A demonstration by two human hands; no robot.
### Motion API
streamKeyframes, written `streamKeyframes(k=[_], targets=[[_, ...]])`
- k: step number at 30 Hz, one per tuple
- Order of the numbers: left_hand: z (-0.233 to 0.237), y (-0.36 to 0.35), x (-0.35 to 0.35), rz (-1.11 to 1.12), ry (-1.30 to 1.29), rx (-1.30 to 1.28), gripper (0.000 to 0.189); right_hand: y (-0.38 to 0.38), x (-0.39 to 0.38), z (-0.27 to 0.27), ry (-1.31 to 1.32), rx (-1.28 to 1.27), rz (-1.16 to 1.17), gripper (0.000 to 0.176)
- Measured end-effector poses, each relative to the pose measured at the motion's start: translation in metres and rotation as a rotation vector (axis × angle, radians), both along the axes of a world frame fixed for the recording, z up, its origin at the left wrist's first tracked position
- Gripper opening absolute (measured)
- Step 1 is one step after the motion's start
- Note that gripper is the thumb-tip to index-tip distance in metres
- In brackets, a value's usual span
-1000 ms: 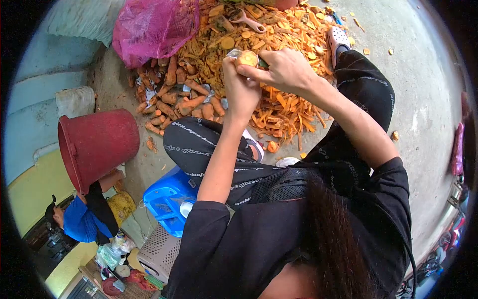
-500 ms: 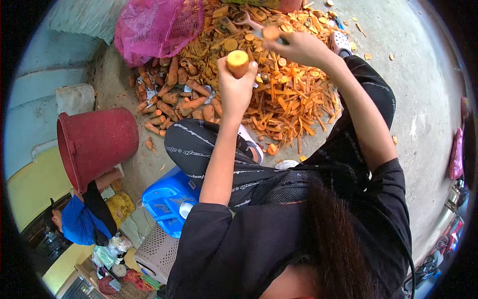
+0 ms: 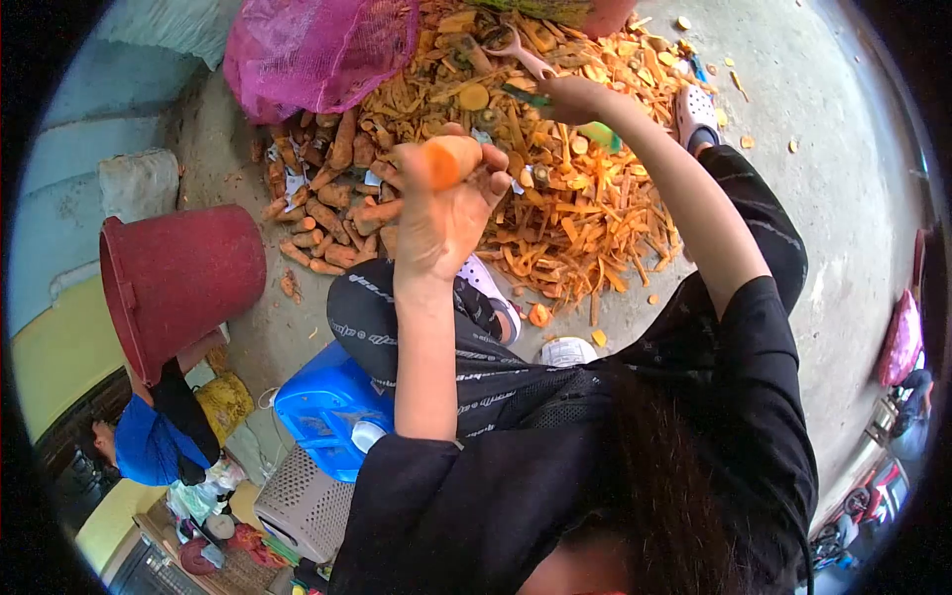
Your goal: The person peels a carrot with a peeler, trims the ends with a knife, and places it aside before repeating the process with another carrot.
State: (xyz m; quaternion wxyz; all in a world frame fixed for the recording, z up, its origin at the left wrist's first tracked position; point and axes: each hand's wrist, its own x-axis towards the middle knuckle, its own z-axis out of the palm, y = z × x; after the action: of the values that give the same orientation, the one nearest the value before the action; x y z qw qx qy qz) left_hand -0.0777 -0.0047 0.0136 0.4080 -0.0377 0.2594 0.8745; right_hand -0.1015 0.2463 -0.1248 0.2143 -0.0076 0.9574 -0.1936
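My left hand (image 3: pixel 441 213) is turned palm up, its fingers around a carrot (image 3: pixel 451 162) with a bright orange cut end; both are somewhat blurred. To the right, above the peelings, my right hand (image 3: pixel 580 100) has its fingers closed on a tool with a dark green part (image 3: pixel 526 96), perhaps a knife; its full shape is unclear. Orange peelings and cut slices (image 3: pixel 585 218) lie heaped below both hands. Whole carrots (image 3: pixel 332 213) are piled at the left of the heap. A pink peeler (image 3: pixel 526 57) rests on the peelings.
A magenta mesh bag (image 3: pixel 317 59) lies behind the carrots. At the left is a red bucket (image 3: pixel 183 283), with a person in blue (image 3: pixel 154 436) beyond it. A blue jug (image 3: pixel 332 412) and a grey perforated crate (image 3: pixel 307 501) stand beside my left knee.
My left hand has rolled palm up and moved slightly down and left, tilting the carrot. My right hand has moved slightly right and down, away from the carrot; the slice near it is gone from there.
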Motion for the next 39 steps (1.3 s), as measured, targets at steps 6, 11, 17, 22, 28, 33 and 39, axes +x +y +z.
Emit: streamKeyframes(k=[6, 11, 17, 22, 28, 33, 39], targets=[[0.003, 0.004, -0.011, 0.034, -0.297, 0.215, 0.026, -0.003, -0.041, -0.031, 0.318, 0.197, -0.455, 0.042], [0.001, 0.016, -0.008, 0.084, -0.289, -0.024, 0.022, 0.014, -0.034, -0.044, 0.27, 0.178, -0.406, 0.043], [-0.013, 0.017, -0.003, 0.14, -0.269, -0.107, 0.02, 0.031, -0.028, 0.008, 0.691, -0.159, -0.321, 0.024], [-0.02, 0.01, 0.005, 0.004, -0.302, -0.05, 0.028, 0.009, -0.006, 0.145, 0.533, -0.889, -0.553, 0.025], [-0.037, 0.021, 0.018, 0.024, -0.296, -0.178, 0.031, -0.032, 0.053, 0.214, 0.808, -1.233, -0.597, 0.03], [-0.054, 0.017, 0.018, -0.185, -0.231, -0.058, 0.031, -0.068, 0.094, 0.209, 0.557, -1.602, -0.842, 0.022], [-0.043, 0.027, 0.026, -0.259, -0.176, -0.082, 0.027, -0.085, 0.097, 0.176, 0.531, -1.652, -0.726, 0.038]])
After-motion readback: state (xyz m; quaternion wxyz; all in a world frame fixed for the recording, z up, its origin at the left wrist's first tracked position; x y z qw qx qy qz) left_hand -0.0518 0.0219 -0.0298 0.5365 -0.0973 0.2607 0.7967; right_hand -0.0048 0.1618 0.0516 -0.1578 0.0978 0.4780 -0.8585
